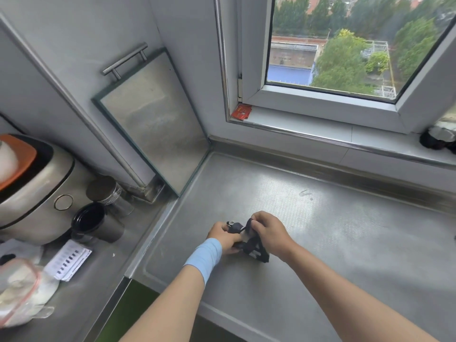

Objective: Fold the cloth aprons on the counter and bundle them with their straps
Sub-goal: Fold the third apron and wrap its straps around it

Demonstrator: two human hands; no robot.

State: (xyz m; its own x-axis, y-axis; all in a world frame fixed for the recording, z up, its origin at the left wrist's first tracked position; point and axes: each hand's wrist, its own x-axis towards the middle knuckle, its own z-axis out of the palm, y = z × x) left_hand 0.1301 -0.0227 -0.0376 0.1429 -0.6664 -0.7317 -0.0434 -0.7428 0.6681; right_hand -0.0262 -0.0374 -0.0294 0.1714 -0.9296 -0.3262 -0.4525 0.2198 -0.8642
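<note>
At the far left a steel cooker stands on the table, with an orange lid on top of it. In front of it, at the picture's edge, lies a clear bag with something white in it, and just beside that a sheaf of printed slips. A black cup stands to the right of the cooker, with a round tin behind it. In the corner a metal panel leans against the wall, its bar handle uppermost.

The left hand has a blue band on its wrist. Its fingers are curled round the left end of the apron, gripping it. The apron is a small, dark, tightly folded bundle with a few pale patches. It sits between the two hands near the middle of the table, and its lower end seems to touch the surface. A dark strap runs across the top of the bundle. The right hand pinches this strap between thumb and bent fingers, just beside the left hand.

Behind, a red packet lies on the sill at the window frame's lower left corner. The window shows trees and roofs far below. At the far right of the sill sits a dark object, too blurred to make out.
</note>
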